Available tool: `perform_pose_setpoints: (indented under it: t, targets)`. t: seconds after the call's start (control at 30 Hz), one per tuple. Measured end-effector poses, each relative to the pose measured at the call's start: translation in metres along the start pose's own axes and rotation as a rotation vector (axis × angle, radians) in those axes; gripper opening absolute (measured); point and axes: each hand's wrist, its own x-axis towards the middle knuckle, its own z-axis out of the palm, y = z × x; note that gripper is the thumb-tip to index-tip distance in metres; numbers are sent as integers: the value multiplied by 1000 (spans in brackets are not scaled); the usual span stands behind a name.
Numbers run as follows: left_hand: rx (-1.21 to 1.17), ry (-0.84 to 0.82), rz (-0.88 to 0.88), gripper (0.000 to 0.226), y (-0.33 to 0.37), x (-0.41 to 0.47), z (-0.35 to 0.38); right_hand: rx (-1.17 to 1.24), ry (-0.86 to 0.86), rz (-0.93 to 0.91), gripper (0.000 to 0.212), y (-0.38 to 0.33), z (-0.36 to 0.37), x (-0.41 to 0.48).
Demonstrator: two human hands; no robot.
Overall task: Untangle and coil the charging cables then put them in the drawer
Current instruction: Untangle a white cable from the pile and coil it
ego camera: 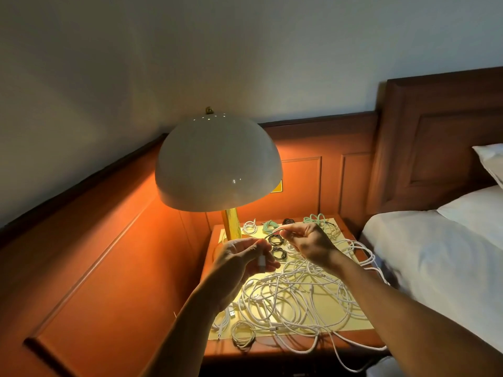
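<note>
**Hands pinching one white cable above a tangle on the nightstand**

Nearest, at the front edge of the nightstand (351,339): a small coiled white cable (243,334), with loose white strands spilling over the rim beside it. Just behind, spread over most of the yellow-lit top: a wide tangle of white cables (296,295), loops crossing one another, some trailing off the right side toward the bed (435,254).

Raised above the tangle: left hand (239,258), fingers curled closed, thumb and forefinger pinched on a white cable (261,261) near its connector end. Right hand (307,242) a little farther back and higher, fingers likewise closed in a pinch on a thin strand running leftward; whether the same cable, cannot tell.

Between and beyond the hands: two small dark coils (277,247) lying flat. Farther back, along the rear edge: a white coil (250,227), a green coiled cable (269,225), a dark bundle, another pale green cable (315,219).

Left rear: lit lamp (217,161) with domed shade. Behind: wood panelling and headboard (441,137).
</note>
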Motion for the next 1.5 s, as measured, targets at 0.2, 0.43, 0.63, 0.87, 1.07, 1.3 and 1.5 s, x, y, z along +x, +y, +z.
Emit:
perform_pose_setpoints:
  t: [0.2,0.43,0.63,0.87,1.07,1.3,1.5]
  targets:
    - [-318,18,4,24,-4,4,1,-124,-117,11,19,24,8,-16]
    - [-454,231,67,30,-24,13,-2,-520,-132,-336,28,29,27,-47]
    - [-396,400,6,26,-31,20,3,-756,-149,-485,26,14,18,-62]
    - [78,350,64,22,-46,25,2,-871,-149,-557,19,2,0,-66]
    - [507,78,79,26,-53,33,5,-864,-68,-600,11,-13,-7,-48]
    - [441,-143,-106,32,-57,45,8,-657,10,-574,10,5,-18,-19]
    - [366,-208,-125,29,-70,56,4,-493,97,-462,18,43,-17,-1]
